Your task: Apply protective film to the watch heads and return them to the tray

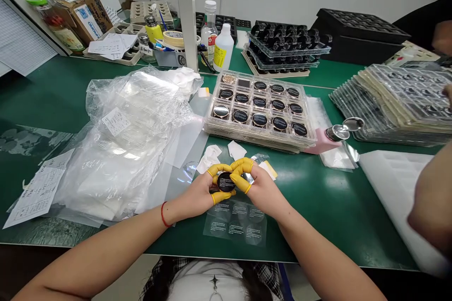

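Observation:
In the head view, my left hand (205, 190) grips a round watch case (226, 181) by its rim, thumb below and fingers above. Its black face carries small white printed text. My right hand (254, 183), with thumb and forefinger closed, pinches at the right edge of the same watch case. Yellow finger cots cover fingertips on both hands. Beneath the hands lies a clear sheet of round printed film stickers (236, 228). White wipes (209, 157) lie just beyond the hands. Behind them, a clear plastic tray (259, 130) holds several similar round black pieces in rows.
Clear plastic bags (137, 127) cover the left side. A pink pump bottle (323, 141) with its metal lid raised stands right of the tray. Stacked clear trays (391, 103) and a white foam block (384, 188) lie at the right, where another person's arm (432, 202) reaches in.

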### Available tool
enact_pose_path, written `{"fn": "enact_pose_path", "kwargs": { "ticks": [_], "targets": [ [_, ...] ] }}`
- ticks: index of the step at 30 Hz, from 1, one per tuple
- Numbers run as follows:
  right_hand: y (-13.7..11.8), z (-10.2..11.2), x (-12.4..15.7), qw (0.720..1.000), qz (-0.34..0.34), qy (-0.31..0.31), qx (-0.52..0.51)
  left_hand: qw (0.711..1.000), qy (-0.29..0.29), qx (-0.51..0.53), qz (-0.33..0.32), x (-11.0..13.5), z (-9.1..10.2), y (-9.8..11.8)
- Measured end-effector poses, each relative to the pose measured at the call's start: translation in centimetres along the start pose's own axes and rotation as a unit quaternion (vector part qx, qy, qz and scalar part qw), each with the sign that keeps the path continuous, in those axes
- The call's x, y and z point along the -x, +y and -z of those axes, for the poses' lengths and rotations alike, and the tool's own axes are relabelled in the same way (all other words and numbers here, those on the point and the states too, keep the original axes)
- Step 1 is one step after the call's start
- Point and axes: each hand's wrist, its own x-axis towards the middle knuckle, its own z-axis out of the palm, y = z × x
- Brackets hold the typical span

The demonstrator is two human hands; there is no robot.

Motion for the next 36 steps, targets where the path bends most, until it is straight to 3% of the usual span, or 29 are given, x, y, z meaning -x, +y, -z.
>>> {"fn": "enact_pose_path", "kwargs": {
  "ticks": [30,36],
  "targets": [
    [0.09,-0.57,0.09,0.998,0.020,0.030,0.057,1.000,-0.008,-0.003,0.002,-0.07,0.01,-0.10],
    [0.35,-0.65,0.19,0.985,0.081,0.046,0.144,1.000,0.003,-0.013,-0.001,-0.11,0.00,0.21]
  ]
}}
